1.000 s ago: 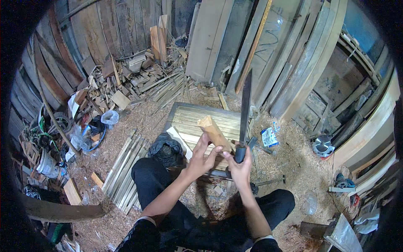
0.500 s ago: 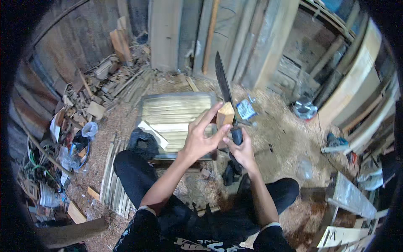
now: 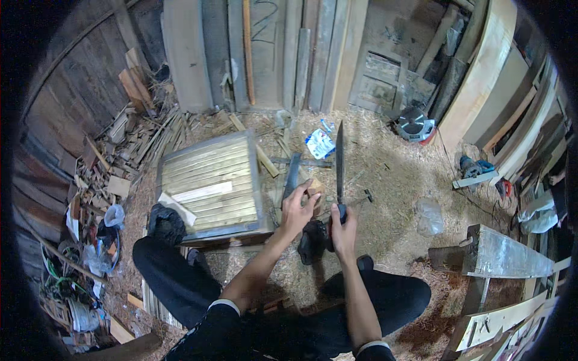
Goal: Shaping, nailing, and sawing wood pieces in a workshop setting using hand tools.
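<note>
My left hand (image 3: 298, 209) grips a short wooden block (image 3: 315, 188), its fingers closed around the block's sides. Beside it on the right, my right hand (image 3: 344, 236) is wrapped round the dark handle of a long knife (image 3: 340, 159). The blade points up and away from me, to the right of the block and apart from it. Below the block is a black crumpled thing (image 3: 312, 242) whose kind I cannot make out. A flat bluish strip (image 3: 292, 177) lies just beyond my left hand.
A slatted wooden panel (image 3: 211, 162) in a grey frame lies to the left, with pale strips on it. Scrap wood (image 3: 123, 150) is heaped at the far left. A circular saw (image 3: 414, 125) and a blue power tool (image 3: 472, 169) rest at the right. A blue-and-white packet (image 3: 320, 144) lies ahead.
The view has swung to the right. The block and knife were close together and raised; now both hands are lower and the blade stands apart from the block.
</note>
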The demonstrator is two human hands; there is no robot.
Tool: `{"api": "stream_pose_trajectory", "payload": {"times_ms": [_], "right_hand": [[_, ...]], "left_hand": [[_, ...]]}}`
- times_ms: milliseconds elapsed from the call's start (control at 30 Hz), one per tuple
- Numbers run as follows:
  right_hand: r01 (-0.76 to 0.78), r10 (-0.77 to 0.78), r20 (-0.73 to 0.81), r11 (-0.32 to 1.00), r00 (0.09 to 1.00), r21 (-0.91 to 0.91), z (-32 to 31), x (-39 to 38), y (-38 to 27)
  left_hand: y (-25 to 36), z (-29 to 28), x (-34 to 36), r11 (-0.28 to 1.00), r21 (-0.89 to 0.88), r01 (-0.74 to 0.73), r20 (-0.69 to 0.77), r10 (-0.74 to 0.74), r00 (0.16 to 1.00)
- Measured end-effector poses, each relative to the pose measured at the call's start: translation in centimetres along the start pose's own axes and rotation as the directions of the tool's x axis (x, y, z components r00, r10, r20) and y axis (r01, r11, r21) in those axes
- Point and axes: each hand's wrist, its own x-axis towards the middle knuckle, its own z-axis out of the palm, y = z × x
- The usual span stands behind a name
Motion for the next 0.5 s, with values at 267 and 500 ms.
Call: {"api": "stream_pose_trajectory", "payload": {"times_ms": [267, 500], "right_hand": [[0.069, -0.073, -0.066, 0.995, 0.995, -0.067, 1.9, 0.4, 5.1], [-0.063, 0.066, 0.075, 0.997, 0.995, -0.043, 1.6, 0.2, 5.4]], "left_hand": [[-7.5, 4.6, -0.1, 0.991, 0.037, 0.126, -0.005, -0.125, 0.992], [-8.3, 3.3, 0.8, 0.983, 0.087, 0.164, 0.102, -0.172, 0.980]]}}
